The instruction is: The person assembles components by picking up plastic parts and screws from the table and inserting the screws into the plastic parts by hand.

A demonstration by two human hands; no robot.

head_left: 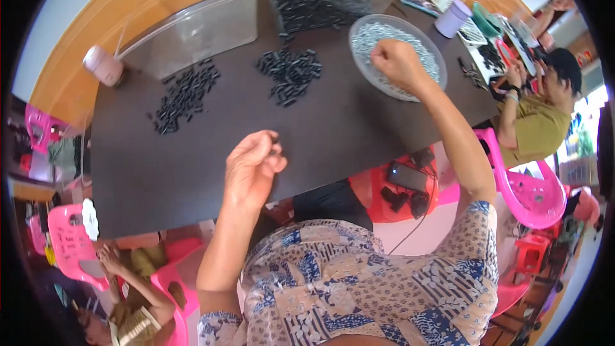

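Note:
My left hand [251, 166] hovers over the near part of the dark table [192, 166], fingers pinched on a small black piece. My right hand [396, 63] is closed in a fist above a round clear bowl [365, 29] filled with small silvery metal parts; whether it grips any of them is hidden. Two loose heaps of small black pieces lie on the table: one in the middle [289, 74], one further left [184, 95].
Two clear plastic bins stand at the far edge, the left one [192, 29] bare, the right one [327, 0] holding black pieces. A pink cup [102, 65] sits at the far left, a lilac cup [452, 18] at the right. A person [541, 115] sits at the right; pink chairs surround.

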